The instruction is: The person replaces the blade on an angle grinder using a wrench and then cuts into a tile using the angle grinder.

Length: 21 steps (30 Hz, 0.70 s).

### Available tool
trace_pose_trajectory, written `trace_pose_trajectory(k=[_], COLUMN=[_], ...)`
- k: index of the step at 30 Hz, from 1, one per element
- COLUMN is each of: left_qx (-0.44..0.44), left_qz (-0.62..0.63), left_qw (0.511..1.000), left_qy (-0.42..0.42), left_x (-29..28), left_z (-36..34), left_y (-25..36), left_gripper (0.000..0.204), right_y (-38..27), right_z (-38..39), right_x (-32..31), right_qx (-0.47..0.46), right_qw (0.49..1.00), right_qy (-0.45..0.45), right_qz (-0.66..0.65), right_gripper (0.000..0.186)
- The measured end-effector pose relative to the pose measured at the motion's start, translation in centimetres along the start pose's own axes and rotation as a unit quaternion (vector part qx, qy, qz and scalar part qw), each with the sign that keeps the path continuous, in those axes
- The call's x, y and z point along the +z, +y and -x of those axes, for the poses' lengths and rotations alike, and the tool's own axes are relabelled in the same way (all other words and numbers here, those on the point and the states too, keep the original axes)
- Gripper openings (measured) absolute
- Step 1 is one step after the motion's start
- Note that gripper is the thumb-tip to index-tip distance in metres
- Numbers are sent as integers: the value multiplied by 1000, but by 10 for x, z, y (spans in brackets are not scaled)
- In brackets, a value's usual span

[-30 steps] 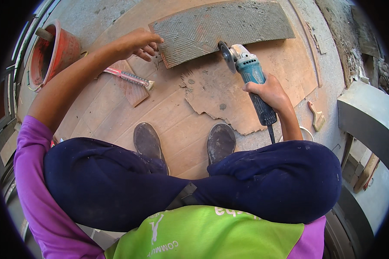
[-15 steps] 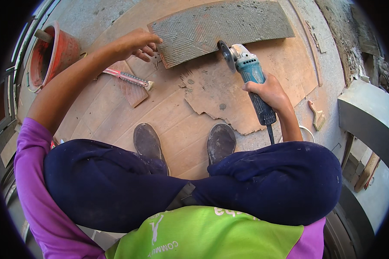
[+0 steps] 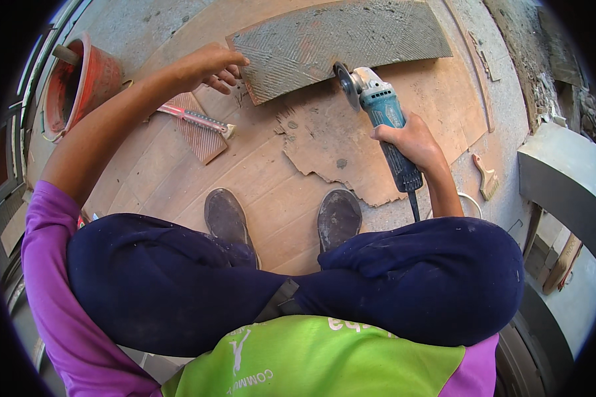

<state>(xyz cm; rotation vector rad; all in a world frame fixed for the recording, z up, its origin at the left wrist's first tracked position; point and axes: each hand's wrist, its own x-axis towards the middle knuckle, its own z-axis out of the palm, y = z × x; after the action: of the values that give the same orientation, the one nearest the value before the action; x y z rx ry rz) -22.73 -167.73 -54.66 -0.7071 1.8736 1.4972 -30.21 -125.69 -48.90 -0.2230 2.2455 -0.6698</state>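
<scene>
My right hand (image 3: pixel 414 142) is wrapped round the blue and black body of an angle grinder (image 3: pixel 389 116). Its disc (image 3: pixel 346 86) meets the near edge of a long tile (image 3: pixel 351 40), whose grey mortar-coated back faces up with combed ridges. At the tile's left end is my left hand (image 3: pixel 215 68), fingers apart and slightly bent, one fingertip at the tile's edge. Whether it presses on the tile I cannot tell. The tile lies tilted, its near edge raised over a brown board (image 3: pixel 371 145) with a ragged border.
Left of my arm stands a red bucket (image 3: pixel 102 73) with a handle sticking out. A red-handled tool (image 3: pixel 198 120) lies on a ridged piece (image 3: pixel 205 147) near my left hand. A paintbrush (image 3: pixel 485 177) and a white ledge (image 3: pixel 556 155) are at right. My shoes (image 3: pixel 340 218) rest below the board.
</scene>
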Motion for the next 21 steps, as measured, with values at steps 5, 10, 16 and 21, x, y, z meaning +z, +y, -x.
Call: trace_pose_trajectory(k=[5,10,16,21], left_qx=[3,7,7,5], left_qz=[-2,-6,-5,-14], left_qw=[1000,1000,1000,1000], left_qy=[0,-2,-6,4], left_x=[2,2,1,3], left_z=[3,4,3,4], left_y=[2,3,2,2], left_gripper=[58,54,55,56], right_y=[2,9,4,5], right_z=[-3,-6,-2,-3], right_x=[0,3,1,2], right_qx=[10,-8,2,0], right_qw=[1000,1000,1000,1000], right_qy=[-3,25,12,21], right_qz=[6,-1,16,0], right_gripper=[53,57,57,59])
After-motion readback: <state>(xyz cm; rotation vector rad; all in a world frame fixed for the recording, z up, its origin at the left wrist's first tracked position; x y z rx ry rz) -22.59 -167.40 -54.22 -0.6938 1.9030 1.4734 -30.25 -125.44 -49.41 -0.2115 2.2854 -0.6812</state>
